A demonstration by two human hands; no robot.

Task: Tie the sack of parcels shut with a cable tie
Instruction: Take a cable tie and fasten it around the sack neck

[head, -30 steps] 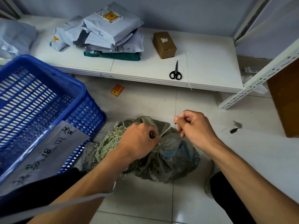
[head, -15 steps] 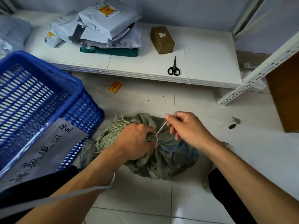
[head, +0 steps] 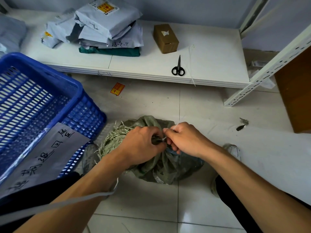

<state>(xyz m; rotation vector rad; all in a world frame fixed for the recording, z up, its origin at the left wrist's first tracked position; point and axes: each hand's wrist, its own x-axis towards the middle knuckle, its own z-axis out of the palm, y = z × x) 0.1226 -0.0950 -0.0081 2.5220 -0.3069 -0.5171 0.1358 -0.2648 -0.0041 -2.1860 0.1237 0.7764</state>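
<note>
On the tiled floor sits a grey-green woven sack, its mouth gathered into a bunch near the middle of the view, with frayed pale strands spilling out on its left side. The left hand is clenched around the gathered neck of the sack, knuckles up, thumb side toward the right hand. The right hand is curled just beside it, fingers pinching the thin white cable tie, of which only a short piece shows in the narrow gap between the two hands; the rest is hidden, so how far it wraps the neck cannot be told. The two hands are almost touching. To the left stands a blue plastic crate with slotted walls, a sheet of handwritten paper lying over its near corner. Beyond the sack runs a low white shelf, bearing a stack of grey mailing bags on a dark green parcel, a small brown cardboard box, a pair of black-handled scissors, and just right of them a loose white cable tie whose tip hangs over the shelf edge. A small orange label lies on the floor between the shelf and the sack, well apart from both hands
</note>
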